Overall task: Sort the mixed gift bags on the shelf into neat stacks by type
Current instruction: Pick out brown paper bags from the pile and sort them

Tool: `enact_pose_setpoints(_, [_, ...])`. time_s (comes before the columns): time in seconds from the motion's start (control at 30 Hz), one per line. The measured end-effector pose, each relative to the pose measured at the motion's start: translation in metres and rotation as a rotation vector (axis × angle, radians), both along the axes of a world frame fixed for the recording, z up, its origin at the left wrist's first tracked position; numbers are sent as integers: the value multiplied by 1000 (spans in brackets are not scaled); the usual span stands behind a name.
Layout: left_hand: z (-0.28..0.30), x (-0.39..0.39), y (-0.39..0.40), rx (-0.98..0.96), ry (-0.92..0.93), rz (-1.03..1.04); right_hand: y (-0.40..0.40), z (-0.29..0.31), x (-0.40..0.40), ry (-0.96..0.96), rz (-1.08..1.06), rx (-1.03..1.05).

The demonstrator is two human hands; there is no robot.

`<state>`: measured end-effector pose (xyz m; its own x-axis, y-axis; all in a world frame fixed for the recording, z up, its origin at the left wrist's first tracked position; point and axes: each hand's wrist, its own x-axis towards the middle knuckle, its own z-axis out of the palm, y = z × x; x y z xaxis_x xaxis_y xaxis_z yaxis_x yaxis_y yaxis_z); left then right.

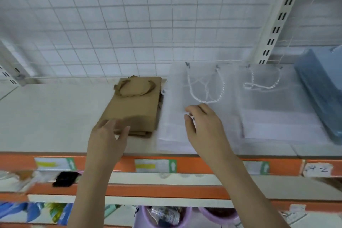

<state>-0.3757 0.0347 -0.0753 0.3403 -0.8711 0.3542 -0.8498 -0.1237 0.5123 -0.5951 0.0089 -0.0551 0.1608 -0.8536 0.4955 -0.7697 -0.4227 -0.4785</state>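
Brown kraft paper bags [135,105] lie flat in a stack on the shelf [46,116], handles toward the wire grid back panel [111,24]. Just to their right lies a stack of translucent white bags [177,116] with white cord handles, then a second white stack [273,109], then a pile of blue bags [320,94] at the far right.

The left hand [109,135] rests on the near corner of the brown stack, fingers relaxed and straight, gripping nothing. The right hand [203,126] hovers over the first white stack, fingers loosely curled; whether it pinches the top bag I cannot tell.

The shelf is pale, edged by an orange rail [203,166] with price labels [155,165]. Below, purple tubs [162,216] hold clear-wrapped goods, blurred.
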Motion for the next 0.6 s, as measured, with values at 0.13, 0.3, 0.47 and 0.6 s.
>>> enact_pose_setpoints(0.13, [6,58,-7,38,49,-55,2,5,71,-44,135,187])
enact_pose_setpoints(0.3, [1,104,-27,324,94,-177,-4,-2,132,210,-20,481])
enact_pose_setpoints(0.47, [-8,115,-42,408,-54,-264,-12,-5,147,198,-141,626])
enact_pose_setpoints(0.6, [-6,112,-46,375,34,-333,-17,-6,145,138,-158,683])
